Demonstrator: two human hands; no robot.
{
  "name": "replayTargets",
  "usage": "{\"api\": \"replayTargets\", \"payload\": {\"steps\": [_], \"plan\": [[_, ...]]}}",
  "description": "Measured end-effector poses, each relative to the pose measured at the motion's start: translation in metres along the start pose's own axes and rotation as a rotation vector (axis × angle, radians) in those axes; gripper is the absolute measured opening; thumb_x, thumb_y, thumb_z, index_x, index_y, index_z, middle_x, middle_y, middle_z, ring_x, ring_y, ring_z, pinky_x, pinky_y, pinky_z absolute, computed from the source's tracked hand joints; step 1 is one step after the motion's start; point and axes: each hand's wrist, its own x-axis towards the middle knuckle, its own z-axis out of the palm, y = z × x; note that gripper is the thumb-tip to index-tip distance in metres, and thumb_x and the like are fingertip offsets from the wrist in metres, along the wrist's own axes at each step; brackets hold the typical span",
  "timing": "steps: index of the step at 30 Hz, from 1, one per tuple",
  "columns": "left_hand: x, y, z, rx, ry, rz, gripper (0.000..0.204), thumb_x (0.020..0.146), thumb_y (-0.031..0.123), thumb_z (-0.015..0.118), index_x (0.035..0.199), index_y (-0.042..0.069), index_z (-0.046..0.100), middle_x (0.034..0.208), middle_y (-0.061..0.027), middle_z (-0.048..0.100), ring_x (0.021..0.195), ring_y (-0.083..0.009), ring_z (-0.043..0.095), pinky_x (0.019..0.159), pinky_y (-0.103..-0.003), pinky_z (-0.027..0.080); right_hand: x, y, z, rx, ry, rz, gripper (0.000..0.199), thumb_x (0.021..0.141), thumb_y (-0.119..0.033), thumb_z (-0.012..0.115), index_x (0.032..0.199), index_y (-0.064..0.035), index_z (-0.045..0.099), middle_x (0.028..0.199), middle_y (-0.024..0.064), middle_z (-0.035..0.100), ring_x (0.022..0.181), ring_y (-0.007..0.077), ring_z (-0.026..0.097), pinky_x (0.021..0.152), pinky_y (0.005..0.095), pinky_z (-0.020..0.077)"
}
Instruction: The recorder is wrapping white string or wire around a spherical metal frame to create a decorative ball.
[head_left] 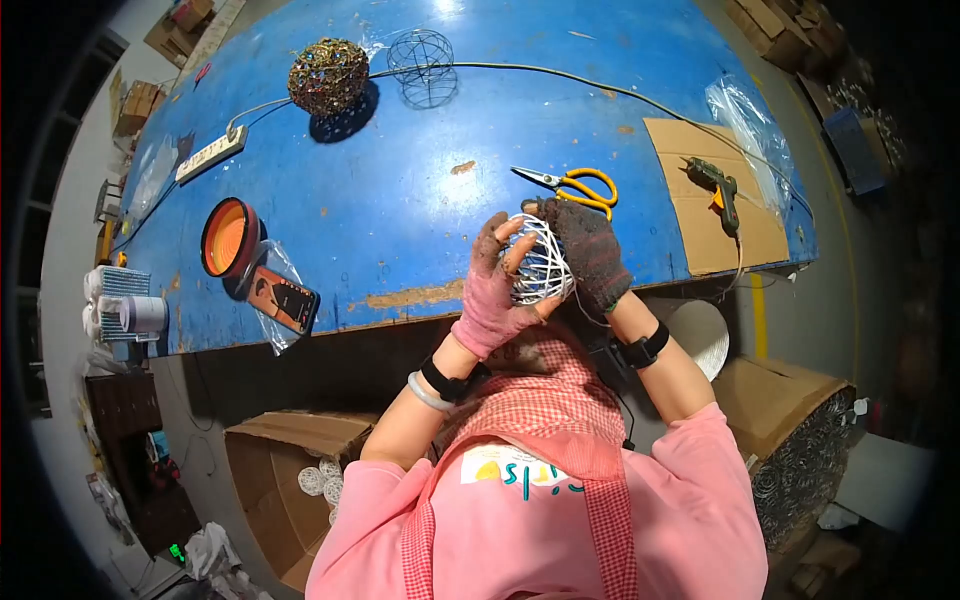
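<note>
Between my two hands is a white woven ball (541, 265), made of thin strands with gaps between them. My left hand (492, 280), in a pink fingerless glove, grips its left side with bent fingers. On the right side my right hand (588, 252), in a dark grey glove, is closed round the ball; some of its fingertips are hidden. Just beyond that hand lie scissors (580, 188) with yellow handles, their blades pointing left. A thin white strand trails below the ball near my right wrist.
A hot glue gun (715, 195) rests on a cardboard sheet (680, 220) at the right. Far left are a brown wire ball (328, 77), a wire frame sphere (420, 68) and a power strip (211, 154). An orange bowl (230, 238) and a phone (283, 300) lie nearer. Cardboard boxes (290, 430) flank me.
</note>
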Motion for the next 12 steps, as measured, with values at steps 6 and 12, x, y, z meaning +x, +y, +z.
{"api": "replayTargets", "payload": {"steps": [6,12], "plan": [[0.005,0.003,-0.006,0.009,-0.08,-0.026,0.081,0.072,0.038,0.083,0.141,0.013,0.047,0.143,-0.017,0.043,0.137,-0.0429,0.038,0.109,-0.052,0.039,-0.004,0.007,0.004,-0.068,0.057,-0.045,0.036,0.083,-0.009,0.066,0.119,-0.009,0.066,0.108,0.0102,0.072,0.096,0.0276,0.07,0.083,0.0363,0.0549],[-0.002,0.007,-0.023,-0.084,-0.068,-0.176,0.074,0.073,0.035,0.083,0.137,0.013,0.052,0.147,-0.0153,0.042,0.14,-0.0412,0.036,0.112,-0.051,0.037,0.015,-0.005,0.024,-0.095,0.077,-0.165,0.035,0.084,-0.009,0.066,0.118,-0.0071,0.066,0.108,0.0102,0.072,0.096,0.0265,0.07,0.083,0.036,0.0554]]}}
